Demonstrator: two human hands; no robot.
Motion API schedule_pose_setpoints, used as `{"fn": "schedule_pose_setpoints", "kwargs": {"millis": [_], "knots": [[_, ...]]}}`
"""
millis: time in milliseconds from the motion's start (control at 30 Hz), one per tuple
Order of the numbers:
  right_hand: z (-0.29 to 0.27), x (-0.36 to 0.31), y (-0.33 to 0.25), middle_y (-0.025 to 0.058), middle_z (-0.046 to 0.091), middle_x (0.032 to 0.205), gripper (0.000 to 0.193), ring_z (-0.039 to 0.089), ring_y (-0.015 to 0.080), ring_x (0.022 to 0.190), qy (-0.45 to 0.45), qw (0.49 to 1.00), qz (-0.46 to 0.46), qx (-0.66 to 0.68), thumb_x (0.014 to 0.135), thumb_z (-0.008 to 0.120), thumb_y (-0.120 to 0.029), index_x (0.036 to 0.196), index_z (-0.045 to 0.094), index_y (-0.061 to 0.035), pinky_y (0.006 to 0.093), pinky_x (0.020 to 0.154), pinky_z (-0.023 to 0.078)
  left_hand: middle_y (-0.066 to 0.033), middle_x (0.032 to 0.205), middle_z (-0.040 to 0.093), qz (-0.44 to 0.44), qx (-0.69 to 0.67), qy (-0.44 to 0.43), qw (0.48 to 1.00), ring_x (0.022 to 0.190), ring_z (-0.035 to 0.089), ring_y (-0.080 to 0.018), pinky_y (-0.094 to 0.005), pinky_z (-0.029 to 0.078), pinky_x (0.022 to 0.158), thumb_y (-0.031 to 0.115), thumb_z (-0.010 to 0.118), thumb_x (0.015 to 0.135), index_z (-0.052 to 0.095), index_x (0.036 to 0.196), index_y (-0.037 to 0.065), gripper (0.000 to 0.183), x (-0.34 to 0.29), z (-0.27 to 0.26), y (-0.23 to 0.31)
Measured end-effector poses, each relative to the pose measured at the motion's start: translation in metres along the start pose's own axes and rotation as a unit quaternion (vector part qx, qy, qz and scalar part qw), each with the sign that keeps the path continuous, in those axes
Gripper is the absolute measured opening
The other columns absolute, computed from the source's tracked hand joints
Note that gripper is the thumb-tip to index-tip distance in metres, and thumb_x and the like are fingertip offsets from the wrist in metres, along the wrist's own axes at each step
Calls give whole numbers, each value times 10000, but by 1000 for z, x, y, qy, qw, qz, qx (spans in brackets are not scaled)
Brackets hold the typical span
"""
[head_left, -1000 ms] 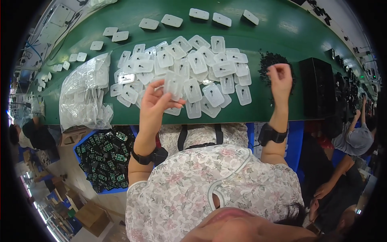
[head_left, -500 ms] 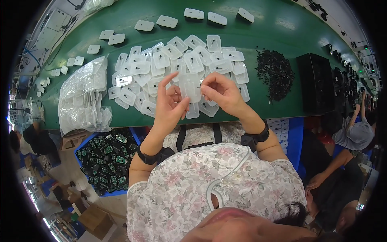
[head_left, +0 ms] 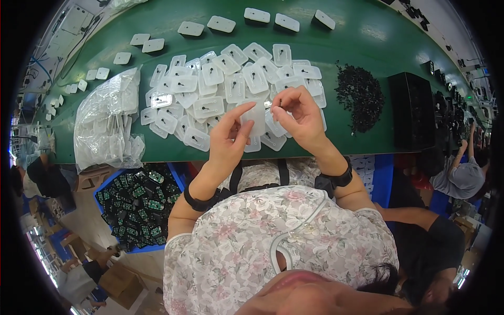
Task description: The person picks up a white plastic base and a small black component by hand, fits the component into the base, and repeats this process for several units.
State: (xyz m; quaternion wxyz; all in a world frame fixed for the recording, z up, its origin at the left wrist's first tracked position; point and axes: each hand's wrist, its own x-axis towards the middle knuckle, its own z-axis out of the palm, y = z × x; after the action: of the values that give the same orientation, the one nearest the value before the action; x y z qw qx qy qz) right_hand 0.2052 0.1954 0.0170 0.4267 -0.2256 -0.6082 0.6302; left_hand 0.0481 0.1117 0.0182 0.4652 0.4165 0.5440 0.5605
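My left hand [head_left: 229,135] holds a translucent white plastic cover [head_left: 256,123] by its left side, between thumb and fingers. To its right, my right hand [head_left: 302,118] is closed in a pinch on a small black part [head_left: 280,103], mostly hidden by the fingertips. The pinch is just off the cover's upper right edge. Under and beyond both hands spreads a pile of similar white covers [head_left: 209,107], many with a small black piece at the middle.
Small loose black parts [head_left: 359,100] lie heaped on the green table [head_left: 341,42], beside a black box [head_left: 411,109]. A clear plastic bag [head_left: 107,118] holds white pieces at left. White-topped units [head_left: 220,23] line the far side. Below stands a blue bin of circuit boards [head_left: 139,210]. A co-worker's arm [head_left: 409,216] is at right.
Both hands have shifted slightly right, and the cover has moved with my left hand. My right hand has risen a little from the cover's edge. The co-worker's arm at right has moved.
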Motion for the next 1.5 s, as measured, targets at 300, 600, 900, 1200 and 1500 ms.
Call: {"fn": "schedule_pose_setpoints", "kwargs": {"millis": [300,600,900,1200,1500], "knots": [[2,-2,1,3,563,779,111,510,66,670,-3,986,34,-161,816,621,-66,891,578,3,210,624,420,-41,689,464,254,297,67,918,507,432,-119,-229,343,447,-13,649,748,643,1010,90,281,6,1,-1],[8,-4,-5,43,556,759,75,516,101,609,-17,986,47,-159,849,572,-59,870,572,13,219,547,422,-52,694,477,333,359,106,865,527,472,-159,-256,358,445,61,704,709,648,919,77,218,10,13,-1],[9,-4,-14,78,549,779,128,532,152,627,20,950,-86,-299,800,603,-8,923,567,-7,256,542,426,-48,729,494,211,242,57,945,533,476,-121,-239,369,463,45,664,768,640,876,41,111,10,9,-1],[2,-5,-10,37,550,807,144,509,90,660,-15,980,-2,-198,800,621,-23,929,562,2,208,587,407,-38,769,502,114,132,-3,985,569,508,-80,-217,377,472,26,623,800,650,904,35,108,6,5,-5],[3,-7,0,11,512,772,99,471,77,622,44,985,6,-165,866,573,-97,872,515,-17,201,573,388,-54,877,551,10,21,-3,1000,703,546,-85,-196,454,561,-1,521,860,407,1270,36,427,8,1,-3]]}}
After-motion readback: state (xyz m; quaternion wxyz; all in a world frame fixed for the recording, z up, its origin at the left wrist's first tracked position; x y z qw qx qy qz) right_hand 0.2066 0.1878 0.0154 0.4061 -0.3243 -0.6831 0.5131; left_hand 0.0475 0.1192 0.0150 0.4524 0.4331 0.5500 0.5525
